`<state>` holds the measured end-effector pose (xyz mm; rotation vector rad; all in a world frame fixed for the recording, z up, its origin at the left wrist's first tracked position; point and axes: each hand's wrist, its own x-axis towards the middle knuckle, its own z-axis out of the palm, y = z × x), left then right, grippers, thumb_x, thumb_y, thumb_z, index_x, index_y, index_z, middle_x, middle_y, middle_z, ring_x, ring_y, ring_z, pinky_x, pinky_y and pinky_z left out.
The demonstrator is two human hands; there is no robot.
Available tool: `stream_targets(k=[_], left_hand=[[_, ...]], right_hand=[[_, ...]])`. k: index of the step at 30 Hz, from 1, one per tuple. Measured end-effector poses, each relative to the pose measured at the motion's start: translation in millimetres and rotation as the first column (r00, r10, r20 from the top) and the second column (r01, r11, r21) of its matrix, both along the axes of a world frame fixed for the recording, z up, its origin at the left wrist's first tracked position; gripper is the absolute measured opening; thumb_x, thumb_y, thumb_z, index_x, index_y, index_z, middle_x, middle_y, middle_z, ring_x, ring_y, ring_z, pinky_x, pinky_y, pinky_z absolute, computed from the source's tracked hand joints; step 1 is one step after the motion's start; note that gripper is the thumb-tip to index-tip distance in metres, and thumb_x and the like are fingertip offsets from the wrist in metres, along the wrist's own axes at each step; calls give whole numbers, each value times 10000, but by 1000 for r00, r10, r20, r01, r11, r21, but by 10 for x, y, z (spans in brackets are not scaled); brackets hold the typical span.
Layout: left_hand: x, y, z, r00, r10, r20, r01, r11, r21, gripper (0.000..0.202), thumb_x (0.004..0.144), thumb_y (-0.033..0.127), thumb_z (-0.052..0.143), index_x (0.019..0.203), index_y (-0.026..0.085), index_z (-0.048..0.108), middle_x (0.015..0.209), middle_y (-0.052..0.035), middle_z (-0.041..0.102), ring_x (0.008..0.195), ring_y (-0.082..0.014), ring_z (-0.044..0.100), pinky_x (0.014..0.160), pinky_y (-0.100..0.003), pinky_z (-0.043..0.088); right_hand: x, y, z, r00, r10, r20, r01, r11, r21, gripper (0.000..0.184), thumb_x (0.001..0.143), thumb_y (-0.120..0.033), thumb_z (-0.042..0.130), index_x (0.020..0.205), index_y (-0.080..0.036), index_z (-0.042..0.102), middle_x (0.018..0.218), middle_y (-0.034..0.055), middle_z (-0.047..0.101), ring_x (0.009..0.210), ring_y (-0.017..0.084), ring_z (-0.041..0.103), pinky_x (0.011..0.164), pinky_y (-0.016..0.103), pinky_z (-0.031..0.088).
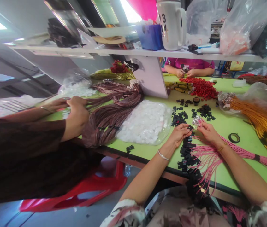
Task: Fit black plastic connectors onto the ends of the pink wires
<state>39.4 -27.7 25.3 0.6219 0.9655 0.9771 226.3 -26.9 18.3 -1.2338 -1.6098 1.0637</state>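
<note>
My left hand (179, 134) pinches a small black plastic connector (190, 127) over the green table (223, 124). My right hand (208, 131) pinches the metal-tipped ends of pink wires (197, 120) right beside that connector. The pink wire bundle (242, 153) trails right across the table and down over its front edge. Finished black connectors on pink wires (187, 156) lie heaped below my hands. Loose black connectors (179, 118) are scattered just beyond them.
A co-worker in a dark sleeve (24, 138) at left handles a brown wire bundle (114, 110). A bag of white parts (145, 121) lies beside it. Another person's hands (185, 73) work across the table near red parts (203, 88). Yellow wires (258, 118) and a tape roll (234, 137) lie at right.
</note>
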Motion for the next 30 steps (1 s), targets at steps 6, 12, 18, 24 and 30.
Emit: stream_targets(k=[6,12,18,24,30], left_hand=[[17,-45,23,998,-30,59,31,1000,-7,238,799,-6,620,1006,109,651,777,-48,687,668,-91,671,700,-199,580],[59,-18,-32,995,5,104,2,998,-66,163,794,-3,624,915,104,643,821,-76,697,689,-101,679,727,-210,592],[77,-17,-22,994,-29,110,35,998,-59,165,764,14,655,891,112,617,769,-63,696,631,-92,669,663,-190,579],[188,-104,-49,997,12,-75,-2,992,125,249,714,105,752,867,146,561,621,11,650,535,-94,633,562,-197,538],[253,-121,-130,995,29,-94,-20,995,96,256,706,130,748,847,149,535,633,-10,666,518,-93,615,562,-209,512]], right_hand=[[-6,-4,32,999,-12,30,12,1000,-8,386,807,-490,591,596,-221,412,563,-30,377,545,129,323,522,270,258],[-5,2,37,1000,-12,23,12,1000,14,386,798,-466,597,581,-223,390,556,-32,361,541,127,318,516,266,260],[0,12,21,999,-10,40,10,1000,18,367,808,-453,581,586,-224,400,565,-29,366,541,130,328,516,271,260],[-19,-11,17,993,2,115,-7,999,44,335,825,-394,558,590,-227,387,570,-23,387,551,138,348,520,272,265],[12,1,39,985,59,163,-69,996,55,267,823,-387,560,633,-224,467,585,-20,437,551,142,368,531,274,287]])
